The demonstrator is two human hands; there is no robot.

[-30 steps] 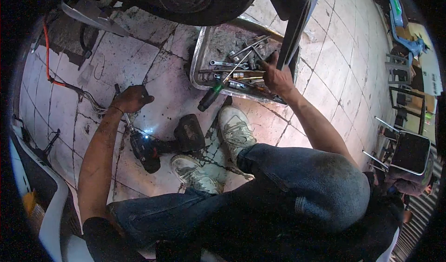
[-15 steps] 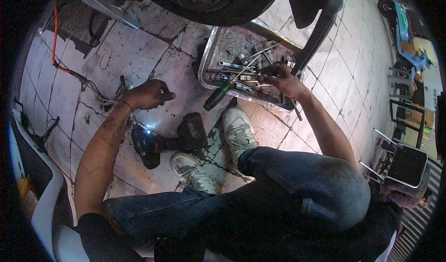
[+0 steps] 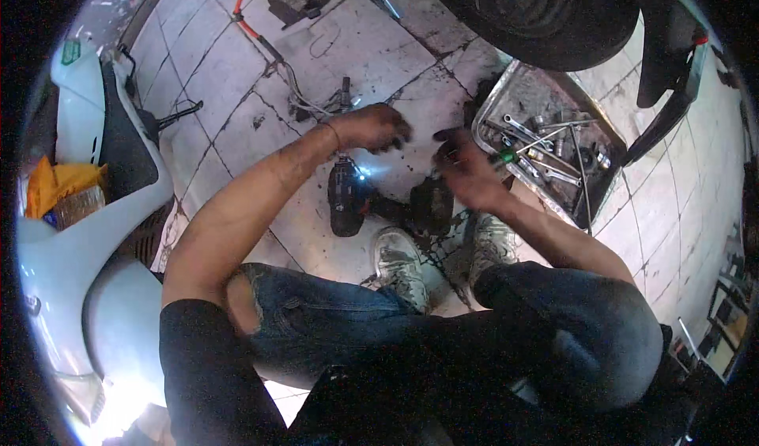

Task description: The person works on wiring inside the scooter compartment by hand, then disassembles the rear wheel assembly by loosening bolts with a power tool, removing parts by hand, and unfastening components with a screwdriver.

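My left hand (image 3: 375,127) is over the floor with its fingers curled closed. Whatever it may hold is hidden. Below its wrist lies a cordless power drill (image 3: 345,197), its lamp lit and its battery base (image 3: 432,207) toward my shoes. A short gap to the right, my right hand (image 3: 466,169) is somewhat blurred, its fingers bent around something I cannot make out. Just beyond that hand a green-handled screwdriver (image 3: 504,158) rests over the rim of a metal tray (image 3: 484,118). Wrenches (image 3: 563,178), sockets and rods lie in the tray.
A dark wheel (image 3: 545,15) overhangs the tray's far side. White curved vehicle bodywork (image 3: 126,232) stands at the left, with an orange packet (image 3: 59,189) in it. An orange cable (image 3: 243,3) runs over the tiled floor. My shoes (image 3: 399,268) are close below the drill.
My right hand has left the tray and come across near my left hand. The view has swung left, so the tray and drill appear farther right.
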